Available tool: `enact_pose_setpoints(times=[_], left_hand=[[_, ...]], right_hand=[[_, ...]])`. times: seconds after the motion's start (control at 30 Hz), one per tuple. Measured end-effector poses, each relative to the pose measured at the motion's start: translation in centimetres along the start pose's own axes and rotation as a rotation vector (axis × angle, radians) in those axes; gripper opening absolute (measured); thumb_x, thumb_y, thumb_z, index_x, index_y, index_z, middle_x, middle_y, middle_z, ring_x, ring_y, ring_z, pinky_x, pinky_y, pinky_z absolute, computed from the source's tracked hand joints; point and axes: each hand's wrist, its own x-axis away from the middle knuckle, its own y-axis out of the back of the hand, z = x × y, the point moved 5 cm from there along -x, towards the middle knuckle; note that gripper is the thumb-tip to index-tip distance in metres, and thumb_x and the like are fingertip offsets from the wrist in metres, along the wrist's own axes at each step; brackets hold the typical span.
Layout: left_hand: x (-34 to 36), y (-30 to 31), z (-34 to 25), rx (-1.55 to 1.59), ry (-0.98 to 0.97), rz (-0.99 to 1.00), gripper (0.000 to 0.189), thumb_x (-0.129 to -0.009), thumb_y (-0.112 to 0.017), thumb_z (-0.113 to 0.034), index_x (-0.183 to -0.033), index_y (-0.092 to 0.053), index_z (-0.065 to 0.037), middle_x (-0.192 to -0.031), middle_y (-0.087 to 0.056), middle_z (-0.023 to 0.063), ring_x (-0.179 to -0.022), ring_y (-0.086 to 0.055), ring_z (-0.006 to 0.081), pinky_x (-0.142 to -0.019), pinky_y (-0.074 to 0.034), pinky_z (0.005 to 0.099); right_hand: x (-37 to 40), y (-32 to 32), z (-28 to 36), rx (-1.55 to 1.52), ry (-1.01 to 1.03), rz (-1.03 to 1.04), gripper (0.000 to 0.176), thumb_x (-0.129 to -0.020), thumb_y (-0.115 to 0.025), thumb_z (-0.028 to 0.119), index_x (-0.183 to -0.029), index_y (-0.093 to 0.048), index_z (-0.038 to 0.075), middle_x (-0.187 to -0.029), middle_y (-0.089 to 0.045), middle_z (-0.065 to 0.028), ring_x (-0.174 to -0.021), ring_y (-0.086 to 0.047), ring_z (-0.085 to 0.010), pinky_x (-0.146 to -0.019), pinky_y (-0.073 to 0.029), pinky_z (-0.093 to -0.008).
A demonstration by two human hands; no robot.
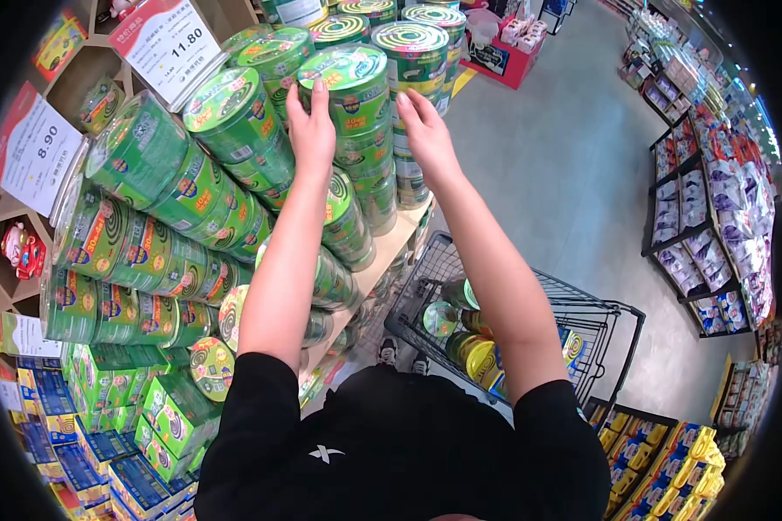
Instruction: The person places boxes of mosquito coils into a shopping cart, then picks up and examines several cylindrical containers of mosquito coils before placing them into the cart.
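Observation:
A green round tub of mosquito coils [361,108] tops a stack at the front of the display, its lid tilted toward me. My left hand [312,130] lies along the tub's left side with fingers stretched upward. On the other side, my right hand [427,137] is open, fingers extended, its fingertips just right of that tub and overlapping the darker green tubs [411,65] behind. More stacked green tubs [228,104] stand left of my left hand.
Tilted tubs and green boxes [178,412] fill the left shelves under price signs [172,43]. A black shopping cart [595,304] holding several tubs stands below my right arm. Racks of packaged goods [704,221] line the right, across a grey floor [552,156].

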Motion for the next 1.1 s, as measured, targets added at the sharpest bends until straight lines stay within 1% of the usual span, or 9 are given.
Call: enact_pose_setpoints(times=[0.1, 0.23, 0.47, 0.6, 0.63, 0.73, 0.77, 0.87, 1.1], left_hand=[[-1.0, -1.2, -0.8, 0.222, 0.073, 0.116, 0.065, -0.104, -0.051, -0.044, -0.148, -0.037, 0.002, -0.147, -0.047, 0.0136, -0.137, -0.041, 0.0218, -0.115, -0.028, 0.0350], [-1.6, -1.5, -0.4, 0.270, 0.078, 0.154, 0.058, -0.105, -0.050, -0.041, -0.144, -0.042, 0.000, -0.144, -0.050, 0.0128, -0.133, -0.046, 0.0229, -0.111, -0.033, 0.0355], [1.5, -1.1, -3.4, 0.425, 0.015, 0.087, 0.047, -0.104, -0.052, -0.034, -0.139, -0.048, -0.004, -0.137, -0.054, 0.0074, -0.126, -0.050, 0.0181, -0.109, -0.035, 0.0340], [5.4, -0.8, -6.7, 0.535, -0.009, 0.066, 0.040, -0.103, -0.054, -0.029, -0.134, -0.052, -0.005, -0.131, -0.058, 0.0068, -0.122, -0.053, 0.0174, -0.106, -0.039, 0.0332], [6.2, -0.6, -6.6, 0.584, 0.050, 0.045, 0.037, -0.099, -0.057, -0.025, -0.130, -0.055, -0.006, -0.123, -0.061, 0.0059, -0.114, -0.058, 0.0169, -0.099, -0.045, 0.0326], [9.3, 0.4, -6.5, 0.594, 0.207, 0.073, 0.035, -0.095, -0.059, -0.023, -0.126, -0.057, -0.007, -0.116, -0.065, 0.0047, -0.104, -0.063, 0.0164, -0.087, -0.052, 0.0323], [10.5, 0.6, -6.9, 0.643, 0.248, 0.077, 0.037, -0.094, -0.058, -0.016, -0.128, -0.055, -0.003, -0.115, -0.063, 0.0051, -0.107, -0.058, 0.0151, -0.099, -0.042, 0.0311], [14.4, 1.0, -5.5, 0.686, 0.417, 0.183, 0.038, -0.093, -0.057, -0.014, -0.129, -0.054, 0.000, -0.120, -0.063, 0.0076, -0.112, -0.059, 0.0173, -0.100, -0.044, 0.0316], [23.8, 0.7, 0.8, 0.621, 0.546, 0.330, 0.064, -0.086, -0.056, -0.006, -0.146, -0.039, 0.007, -0.139, -0.054, 0.0160, -0.126, -0.054, 0.0221, -0.110, -0.041, 0.0364]], right_hand=[[-1.4, -1.6, 0.7, -0.064, -0.056, 0.081, 0.076, -0.101, -0.054, 0.050, -0.153, -0.033, 0.000, -0.151, -0.046, -0.0129, -0.139, -0.042, -0.0216, -0.113, -0.031, -0.0338], [-1.7, -3.1, 0.2, 0.053, 0.003, 0.099, 0.085, -0.100, -0.054, 0.053, -0.156, -0.020, -0.001, -0.158, -0.036, -0.0149, -0.145, -0.034, -0.0223, -0.117, -0.026, -0.0326], [2.2, -3.4, 3.0, 0.122, 0.227, 0.067, 0.091, -0.098, -0.056, 0.053, -0.153, -0.020, -0.009, -0.161, -0.020, -0.0266, -0.152, -0.016, -0.0337, -0.122, -0.016, -0.0366], [6.9, -1.8, 5.8, 0.011, 0.263, 0.066, 0.086, -0.099, -0.058, 0.046, -0.153, -0.021, -0.009, -0.162, -0.019, -0.0260, -0.153, -0.015, -0.0315, -0.122, -0.016, -0.0370], [8.4, -1.2, 6.2, 0.002, 0.271, 0.054, 0.079, -0.101, -0.059, 0.039, -0.153, -0.023, -0.007, -0.162, -0.021, -0.0239, -0.152, -0.019, -0.0288, -0.120, -0.024, -0.0373], [12.6, 1.0, 6.0, -0.151, 0.146, 0.079, 0.071, -0.102, -0.059, 0.033, -0.153, -0.027, -0.006, -0.162, -0.024, -0.0211, -0.150, -0.025, -0.0260, -0.115, -0.034, -0.0368], [13.8, 2.1, 5.4, -0.189, 0.121, 0.065, 0.064, -0.102, -0.060, 0.029, -0.150, -0.035, -0.004, -0.156, -0.034, -0.0170, -0.141, -0.039, -0.0226, -0.108, -0.043, -0.0336], [17.4, 4.9, 4.3, -0.312, -0.187, -0.017, 0.049, -0.104, -0.054, 0.025, -0.146, -0.043, 0.002, -0.139, -0.052, -0.0116, -0.126, -0.052, -0.0204, -0.104, -0.046, -0.0373], [23.8, 10.2, -0.4, -0.473, -0.644, 0.043, 0.060, -0.102, -0.057, 0.034, -0.149, -0.034, 0.004, -0.140, -0.049, -0.0127, -0.121, -0.056, -0.0286, -0.095, -0.053, -0.0478]])
